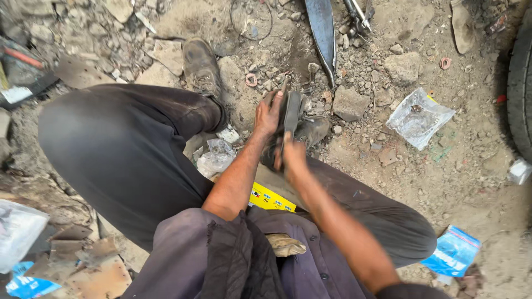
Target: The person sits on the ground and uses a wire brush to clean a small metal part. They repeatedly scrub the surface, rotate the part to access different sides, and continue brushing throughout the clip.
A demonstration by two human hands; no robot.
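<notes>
I sit low over rubble-strewn ground with my knees spread. My left hand (268,114) grips the far end of a dark, flat metal part (292,112) held edge-up between my legs. My right hand (290,155) clasps the near end of the same part, just above my right shoe (312,130). Both hands are grimy. The lower edge of the part is hidden behind my fingers. A yellow box (271,198) lies under my forearms.
My left shoe (200,66) rests on broken stones. A long dark metal blade (323,34) and a tool (357,15) lie ahead. A clear plastic bag (418,117), a blue packet (454,252), small rings (251,80) and a tyre (521,83) are around.
</notes>
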